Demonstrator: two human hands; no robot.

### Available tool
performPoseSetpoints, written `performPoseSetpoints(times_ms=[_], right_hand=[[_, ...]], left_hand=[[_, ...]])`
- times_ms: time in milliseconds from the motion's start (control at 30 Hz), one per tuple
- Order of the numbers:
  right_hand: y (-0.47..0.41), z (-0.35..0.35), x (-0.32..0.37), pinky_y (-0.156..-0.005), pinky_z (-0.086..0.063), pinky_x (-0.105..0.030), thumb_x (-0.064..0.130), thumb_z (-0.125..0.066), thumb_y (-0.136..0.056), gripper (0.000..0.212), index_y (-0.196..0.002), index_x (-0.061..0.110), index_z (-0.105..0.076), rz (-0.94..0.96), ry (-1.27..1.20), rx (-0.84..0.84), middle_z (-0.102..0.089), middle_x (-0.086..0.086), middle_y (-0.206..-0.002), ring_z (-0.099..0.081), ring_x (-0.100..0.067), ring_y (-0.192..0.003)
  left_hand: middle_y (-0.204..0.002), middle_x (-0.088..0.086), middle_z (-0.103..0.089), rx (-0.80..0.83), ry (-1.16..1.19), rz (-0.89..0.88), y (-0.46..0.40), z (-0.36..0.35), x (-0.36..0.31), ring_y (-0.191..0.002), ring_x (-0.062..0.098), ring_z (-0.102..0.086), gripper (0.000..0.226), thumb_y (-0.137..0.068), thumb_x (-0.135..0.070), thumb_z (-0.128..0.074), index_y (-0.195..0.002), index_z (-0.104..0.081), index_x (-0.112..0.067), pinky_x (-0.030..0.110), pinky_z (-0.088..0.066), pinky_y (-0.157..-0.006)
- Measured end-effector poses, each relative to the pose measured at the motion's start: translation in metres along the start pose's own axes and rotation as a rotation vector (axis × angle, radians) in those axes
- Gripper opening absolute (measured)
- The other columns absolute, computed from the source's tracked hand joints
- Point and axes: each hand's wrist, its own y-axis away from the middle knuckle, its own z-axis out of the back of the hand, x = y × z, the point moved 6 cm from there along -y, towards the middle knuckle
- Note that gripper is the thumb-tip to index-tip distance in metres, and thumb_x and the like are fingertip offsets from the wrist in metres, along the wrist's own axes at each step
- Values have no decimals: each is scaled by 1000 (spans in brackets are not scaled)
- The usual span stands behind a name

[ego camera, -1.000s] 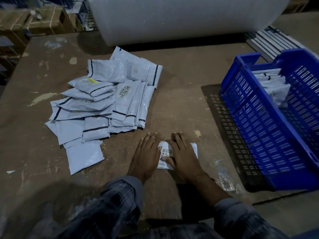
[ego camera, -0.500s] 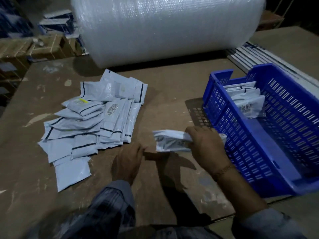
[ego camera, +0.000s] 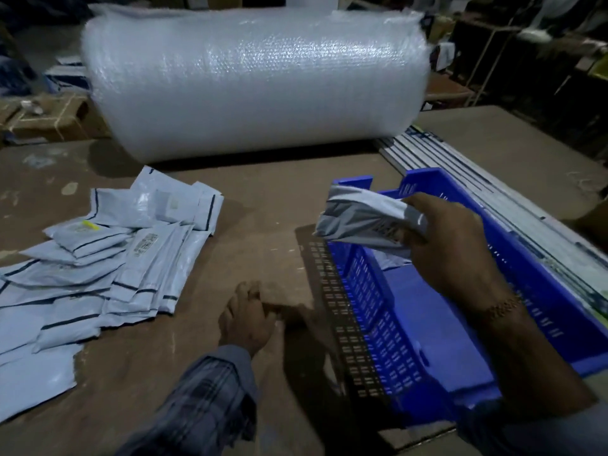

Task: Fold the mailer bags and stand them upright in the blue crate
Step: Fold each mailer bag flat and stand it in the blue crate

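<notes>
A folded mailer bag [ego camera: 362, 222] hangs over the far end of the blue crate [ego camera: 408, 327], pinched at one end between the thumb and curled fingers of the right hand [ego camera: 450, 245], apparently so it can be lowered in on edge. The crate sits at the table's [ego camera: 250, 192] right side; pale bags already inside are mostly hidden behind hand and bag, so their posture cannot be judged. The left hand [ego camera: 245, 319] rests near the front edge, fingers loosely curled, holding nothing. Unfolded mailer bags [ego camera: 108, 261] sprawl toward the left edge, cropped there. A bubble wrap roll [ego camera: 256, 83] spans the far edge.
</notes>
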Motion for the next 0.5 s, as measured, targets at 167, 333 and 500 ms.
performPoseSetpoints(times_ms=[167,333,500], right_hand=[[-18,9,-71,-89,-47,-55,7,-74,-80,29,-106,14,-65,-145,285,-53,-70,-18,-92,-65,-46,-86],[-48,-41,-133,-92,-47,-51,13,-69,-83,17,-96,21,-61,-138,297,188,-72,-14,-94,-66,-43,-93],[-68,-131,-171,-94,-50,-47,17,-72,-80,28,-104,29,-67,-71,283,481,-74,-11,-104,-67,-39,-103]], left_hand=[[-174,11,14,31,-137,125,-7,-35,-11,-158,37,5,98,-95,-81,-34,-167,3,-25,59,-6,-123],[-171,7,29,77,-174,163,-11,-43,-9,-158,33,20,108,-89,-90,-31,-165,17,-31,60,1,-123],[-171,7,29,98,-174,162,-12,-41,-8,-158,33,20,109,-88,-90,-39,-165,15,-35,59,0,-123]])
